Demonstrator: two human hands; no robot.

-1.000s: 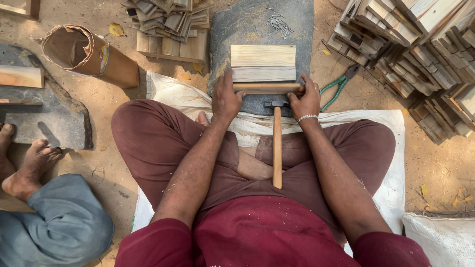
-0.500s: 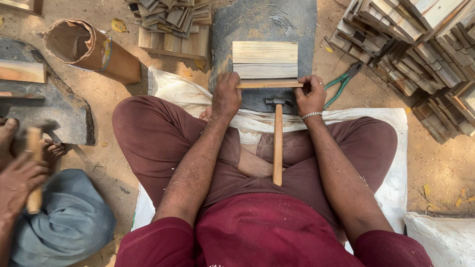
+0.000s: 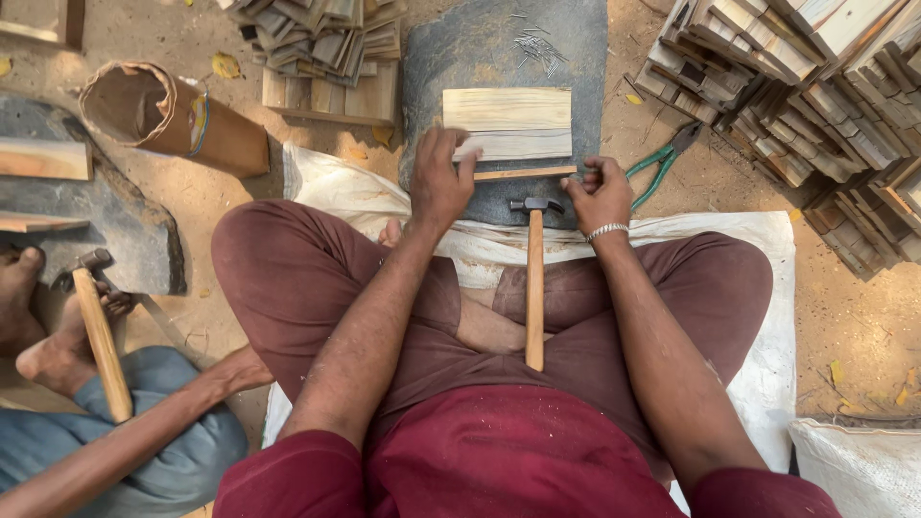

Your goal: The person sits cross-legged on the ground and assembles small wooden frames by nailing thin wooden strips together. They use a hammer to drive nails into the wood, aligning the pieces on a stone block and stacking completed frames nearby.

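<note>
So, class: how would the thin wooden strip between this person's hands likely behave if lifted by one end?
The thin wooden strip looks slender, so probably light and slightly bendy. Its flat faces suggest it would slide on the stone slab rather than roll.

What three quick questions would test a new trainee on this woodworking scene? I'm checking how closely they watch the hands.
1. True or false: the hammer is held in the right hand.
2. What does the left hand touch? A) the green pliers B) the pale wooden slats C) the brown tube
3. Fill in: the loose nails lie on the grey stone slab, just beyond the ____.

Key:
1. False; it lies untouched, handle across the lap, head at the slab's near edge.
2. B
3. slats
</note>
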